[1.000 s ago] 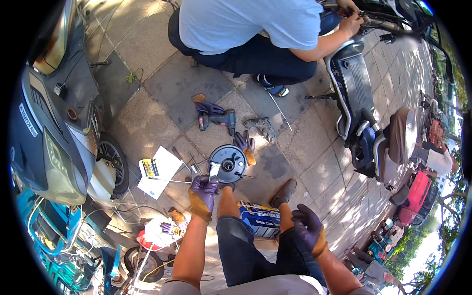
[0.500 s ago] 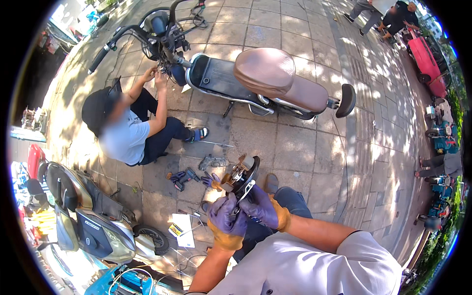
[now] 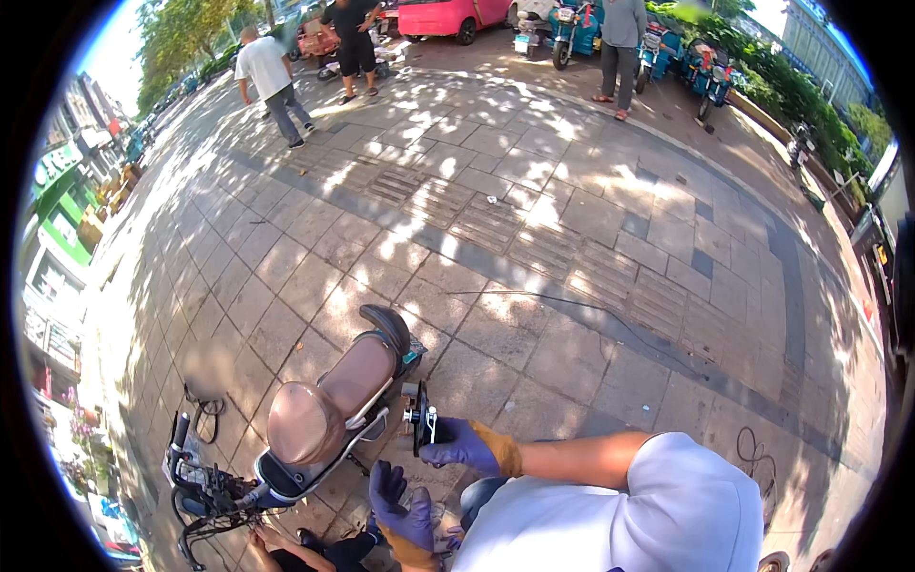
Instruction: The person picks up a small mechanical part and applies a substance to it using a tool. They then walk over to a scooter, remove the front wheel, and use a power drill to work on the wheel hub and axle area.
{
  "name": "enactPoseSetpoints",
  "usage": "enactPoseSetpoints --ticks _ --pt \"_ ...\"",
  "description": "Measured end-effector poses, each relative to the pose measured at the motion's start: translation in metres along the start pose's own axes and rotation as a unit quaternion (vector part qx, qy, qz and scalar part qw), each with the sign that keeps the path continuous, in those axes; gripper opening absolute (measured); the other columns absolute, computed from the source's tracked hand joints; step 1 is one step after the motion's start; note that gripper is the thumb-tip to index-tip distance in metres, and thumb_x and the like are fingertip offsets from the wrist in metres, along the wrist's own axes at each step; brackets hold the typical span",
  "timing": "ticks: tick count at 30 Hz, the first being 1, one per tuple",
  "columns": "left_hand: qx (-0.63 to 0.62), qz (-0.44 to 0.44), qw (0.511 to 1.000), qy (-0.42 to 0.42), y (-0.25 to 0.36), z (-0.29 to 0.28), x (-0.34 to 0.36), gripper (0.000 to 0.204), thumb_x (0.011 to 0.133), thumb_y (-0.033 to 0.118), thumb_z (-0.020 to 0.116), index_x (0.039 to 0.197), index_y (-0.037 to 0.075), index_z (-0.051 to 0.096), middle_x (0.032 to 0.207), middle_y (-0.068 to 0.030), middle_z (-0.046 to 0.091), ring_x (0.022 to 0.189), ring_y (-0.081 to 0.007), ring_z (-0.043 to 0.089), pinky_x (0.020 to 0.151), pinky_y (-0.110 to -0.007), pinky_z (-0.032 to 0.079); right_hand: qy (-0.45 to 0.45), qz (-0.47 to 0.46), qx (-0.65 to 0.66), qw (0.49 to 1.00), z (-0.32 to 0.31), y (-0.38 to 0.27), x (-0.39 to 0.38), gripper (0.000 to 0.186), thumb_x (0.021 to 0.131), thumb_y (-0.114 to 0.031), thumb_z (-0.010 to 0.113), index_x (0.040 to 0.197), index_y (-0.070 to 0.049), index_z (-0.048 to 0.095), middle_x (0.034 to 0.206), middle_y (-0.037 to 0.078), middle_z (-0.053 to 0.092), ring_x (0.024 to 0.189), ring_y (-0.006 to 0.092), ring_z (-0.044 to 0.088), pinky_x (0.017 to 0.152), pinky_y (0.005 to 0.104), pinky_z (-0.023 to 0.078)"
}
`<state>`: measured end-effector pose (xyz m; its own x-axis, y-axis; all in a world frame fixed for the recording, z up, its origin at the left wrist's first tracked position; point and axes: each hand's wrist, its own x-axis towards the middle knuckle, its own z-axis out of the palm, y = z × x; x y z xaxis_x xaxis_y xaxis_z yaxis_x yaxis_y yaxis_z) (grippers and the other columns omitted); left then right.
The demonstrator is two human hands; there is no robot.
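Note:
In purple and ochre work gloves, my right hand [image 3: 467, 447] grips a black round metal part [image 3: 422, 419] by its edge. The part is held nearly edge-on, with a silvery lever and fittings on its side; I cannot tell its exact kind. My left hand [image 3: 405, 515] is a little below and to the left of it, apart from the part, fingers raised and spread, holding nothing. Just left of my hands stands an electric scooter [image 3: 357, 372] with a brown seat.
A crouching person's arms and dark-clad legs [image 3: 348, 551] show at the lower edge beside the scooter's handlebars [image 3: 181, 429]. Several people stand far off, one in a white shirt [image 3: 262, 62]. A pink car [image 3: 453, 17] and parked three-wheelers line the back. Cable loops [image 3: 753, 453] lie at right.
My view has swung right and up toward the street. My left hand has come off the round part, which stays in my right hand. The tools on the ground have left the view.

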<state>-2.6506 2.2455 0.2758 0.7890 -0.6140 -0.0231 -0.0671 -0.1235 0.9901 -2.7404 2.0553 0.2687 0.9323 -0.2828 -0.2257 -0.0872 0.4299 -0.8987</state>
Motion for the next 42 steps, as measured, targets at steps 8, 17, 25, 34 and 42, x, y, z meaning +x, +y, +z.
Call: enactPoseSetpoints --ticks 8,17,25,34,42 --pt "-0.142 -0.016 0.915 -0.377 0.011 0.098 0.096 0.076 0.099 0.045 0.068 0.15 -0.004 0.039 0.132 -0.0123 0.06 0.121 -0.0222 0.057 0.107 -0.038 0.043 0.21 -0.063 -0.075 0.973 -0.052 -0.011 -0.04 0.064 0.094 -0.046 0.075 0.138 -0.002 0.058 0.122 0.01 0.07 0.112 0.0164 0.062 0.102 0.0348 0.049" --pt "-0.121 0.016 0.827 -0.549 0.012 0.286 0.169 0.085 0.099 0.05 0.066 0.154 -0.004 0.03 0.138 -0.0126 0.052 0.126 -0.0228 0.051 0.11 -0.039 0.04 0.327 -0.19 -0.013 0.925 -0.191 -0.043 -0.067 0.065 0.098 -0.038 0.073 0.147 -0.002 0.05 0.135 0.011 0.065 0.123 0.0176 0.059 0.109 0.0374 0.046" --pt "-0.103 -0.023 0.773 -0.626 0.041 0.492 0.226 0.101 0.092 0.067 0.065 0.157 -0.002 0.028 0.141 -0.0143 0.054 0.126 -0.0248 0.055 0.109 -0.042 0.043 0.372 -0.185 -0.004 0.91 -0.373 -0.137 -0.117 0.067 0.094 -0.034 0.077 0.148 -0.004 0.049 0.133 0.01 0.065 0.124 0.0178 0.059 0.109 0.0369 0.046" --pt "-0.233 -0.107 0.731 -0.633 0.112 0.758 0.262 0.134 0.066 0.05 0.096 0.163 0.004 0.015 0.155 -0.0147 0.042 0.143 -0.0277 0.044 0.117 -0.044 0.039 0.457 -0.209 -0.055 0.863 -0.583 -0.231 -0.173 0.071 0.092 -0.02 0.079 0.15 -0.001 0.043 0.131 0.013 0.066 0.121 0.0211 0.063 0.105 0.0394 0.051" --pt "-0.163 0.031 0.692 -0.703 0.114 1.03 0.324 0.116 0.069 0.03 0.096 0.159 0.0 0.028 0.157 -0.018 0.041 0.143 -0.0305 0.045 0.119 -0.044 0.036 0.542 -0.171 -0.029 0.822 -0.817 -0.294 -0.225 0.064 0.089 -0.022 0.081 0.144 -0.004 0.053 0.127 0.01 0.069 0.118 0.0173 0.064 0.101 0.0368 0.051"
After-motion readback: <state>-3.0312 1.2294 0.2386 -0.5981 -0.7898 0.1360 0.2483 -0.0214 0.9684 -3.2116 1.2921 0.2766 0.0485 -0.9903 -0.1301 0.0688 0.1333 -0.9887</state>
